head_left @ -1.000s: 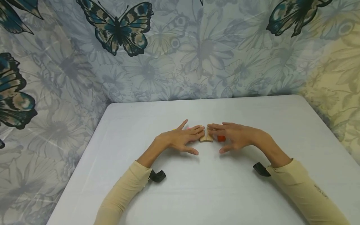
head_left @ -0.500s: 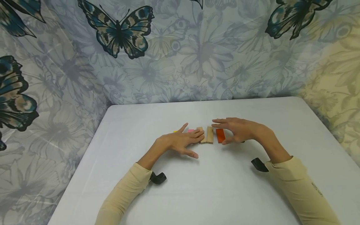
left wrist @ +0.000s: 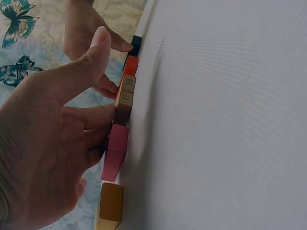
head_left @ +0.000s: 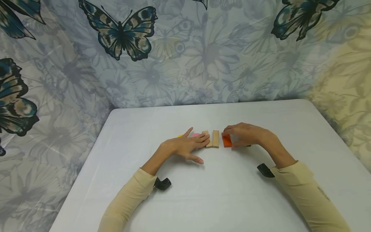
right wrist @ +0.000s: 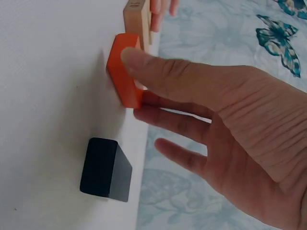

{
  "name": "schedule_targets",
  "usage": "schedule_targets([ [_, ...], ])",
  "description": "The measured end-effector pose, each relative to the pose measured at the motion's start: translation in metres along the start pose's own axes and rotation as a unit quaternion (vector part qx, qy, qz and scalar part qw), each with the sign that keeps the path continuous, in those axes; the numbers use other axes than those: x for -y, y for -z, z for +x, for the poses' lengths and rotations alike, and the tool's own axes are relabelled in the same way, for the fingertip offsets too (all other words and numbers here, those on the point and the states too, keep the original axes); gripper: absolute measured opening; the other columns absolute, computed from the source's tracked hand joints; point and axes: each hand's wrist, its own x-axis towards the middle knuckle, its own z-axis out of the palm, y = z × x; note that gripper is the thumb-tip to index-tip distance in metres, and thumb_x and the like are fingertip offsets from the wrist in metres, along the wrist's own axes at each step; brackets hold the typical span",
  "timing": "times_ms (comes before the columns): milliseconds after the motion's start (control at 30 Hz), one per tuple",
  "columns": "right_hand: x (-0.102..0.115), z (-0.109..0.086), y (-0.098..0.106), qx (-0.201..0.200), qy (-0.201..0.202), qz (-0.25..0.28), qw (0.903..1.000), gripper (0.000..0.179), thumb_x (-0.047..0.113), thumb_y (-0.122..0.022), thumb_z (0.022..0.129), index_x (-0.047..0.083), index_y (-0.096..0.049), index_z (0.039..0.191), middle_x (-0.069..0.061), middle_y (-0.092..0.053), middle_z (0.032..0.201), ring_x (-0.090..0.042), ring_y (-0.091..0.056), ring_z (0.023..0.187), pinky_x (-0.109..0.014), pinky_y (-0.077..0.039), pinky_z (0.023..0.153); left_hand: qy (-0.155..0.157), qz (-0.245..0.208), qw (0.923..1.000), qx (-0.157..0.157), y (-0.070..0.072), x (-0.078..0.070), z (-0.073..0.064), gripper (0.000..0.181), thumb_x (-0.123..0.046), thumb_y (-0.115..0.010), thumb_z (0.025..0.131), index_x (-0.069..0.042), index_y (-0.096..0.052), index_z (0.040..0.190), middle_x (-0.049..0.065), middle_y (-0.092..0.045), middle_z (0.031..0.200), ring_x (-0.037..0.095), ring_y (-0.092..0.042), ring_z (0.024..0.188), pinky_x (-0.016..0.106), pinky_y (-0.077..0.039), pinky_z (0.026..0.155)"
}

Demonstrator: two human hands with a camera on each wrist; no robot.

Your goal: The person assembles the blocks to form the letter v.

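My right hand point(head_left: 246, 133) pinches an orange block point(right wrist: 117, 79), thumb on its near end and fingertips along its side. My left hand point(head_left: 185, 144) is spread palm down, its straight fingertips resting on the left of two plain wooden blocks point(head_left: 215, 139) lying close together. Numbers are printed on the ends of these wooden blocks in the left wrist view. Beneath the left hand, a pink block point(left wrist: 115, 152) and a yellow block point(left wrist: 111, 201) continue the row; in the head view they are mostly hidden. A black block point(right wrist: 99, 167) lies right of the orange one, largely covered by the right hand.
The blocks lie in a row across a white table point(head_left: 203, 199), toward its far side. Patterned butterfly cloth point(head_left: 185, 71) hangs behind and beside the table. Black camera mounts point(head_left: 163, 183) stick out from both wrists, low over the tabletop.
My right hand has moved right from the wooden blocks to the orange block and closed its fingers on it. The left hand has stayed in place.
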Motion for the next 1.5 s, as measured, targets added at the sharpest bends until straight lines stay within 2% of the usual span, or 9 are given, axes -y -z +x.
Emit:
schedule_targets([
  [333, 0.001, 0.004, -0.007, -0.023, 0.009, 0.004, 0.9997, 0.043, 0.020, -0.086, 0.087, 0.012, -0.069, 0.126, -0.004, -0.069, 0.129, -0.026, -0.068, 0.114, -0.052, -0.056, 0.103, -0.002, -0.002, 1.0000, -0.003, -0.002, 0.001, -0.002, 0.098, -0.071, -0.054, 0.098, -0.018, -0.012, 0.169, 0.000, -0.001, 0.178, 0.018, 0.000, 0.167, 0.060, 0.013, 0.131],
  [633, 0.003, -0.001, 0.000, -0.023, 0.006, -0.045, 0.9987, 0.041, 0.022, -0.084, 0.090, 0.020, -0.073, 0.129, -0.007, -0.069, 0.128, -0.028, -0.069, 0.110, -0.055, -0.055, 0.102, -0.001, -0.005, 1.0000, -0.006, -0.003, 0.002, -0.001, 0.099, -0.071, -0.054, 0.098, -0.018, -0.012, 0.169, 0.000, -0.001, 0.179, 0.018, 0.000, 0.167, 0.060, 0.014, 0.131],
  [933, 0.002, -0.002, 0.019, -0.071, -0.004, -0.052, 0.9961, 0.039, 0.021, -0.081, 0.092, 0.011, -0.073, 0.128, -0.008, -0.069, 0.122, -0.029, -0.069, 0.107, -0.054, -0.057, 0.096, 0.003, -0.003, 1.0000, 0.001, 0.000, -0.001, 0.000, 0.099, -0.072, -0.054, 0.097, -0.019, -0.010, 0.169, -0.001, 0.001, 0.178, 0.017, 0.001, 0.166, 0.060, 0.014, 0.131],
  [1133, -0.004, 0.011, 0.027, -0.084, 0.004, -0.050, 0.9952, 0.040, 0.018, -0.080, 0.092, 0.006, -0.072, 0.129, -0.012, -0.069, 0.121, -0.031, -0.069, 0.105, -0.054, -0.059, 0.094, 0.003, 0.006, 1.0000, 0.001, 0.002, -0.002, 0.001, 0.099, -0.072, -0.054, 0.097, -0.019, -0.012, 0.169, 0.000, -0.001, 0.178, 0.018, -0.001, 0.167, 0.063, 0.013, 0.130],
  [1267, -0.010, 0.024, 0.029, -0.081, -0.004, -0.040, 0.9959, 0.042, 0.018, -0.079, 0.093, 0.005, -0.070, 0.132, -0.015, -0.069, 0.126, -0.033, -0.069, 0.108, -0.055, -0.058, 0.096, 0.006, 0.013, 0.9999, 0.001, 0.002, -0.002, 0.000, 0.100, -0.073, -0.054, 0.097, -0.018, -0.013, 0.169, 0.000, -0.002, 0.179, 0.019, -0.003, 0.167, 0.063, 0.012, 0.130],
  [1500, -0.020, 0.047, 0.026, -0.051, -0.013, -0.028, 0.9982, 0.043, 0.021, -0.075, 0.097, 0.007, -0.068, 0.137, -0.014, -0.067, 0.130, -0.034, -0.067, 0.117, -0.056, -0.055, 0.103, 0.003, 0.006, 1.0000, 0.000, 0.002, -0.002, 0.000, 0.100, -0.073, -0.055, 0.097, -0.018, -0.012, 0.169, 0.000, -0.002, 0.179, 0.018, -0.002, 0.167, 0.063, 0.013, 0.131],
])
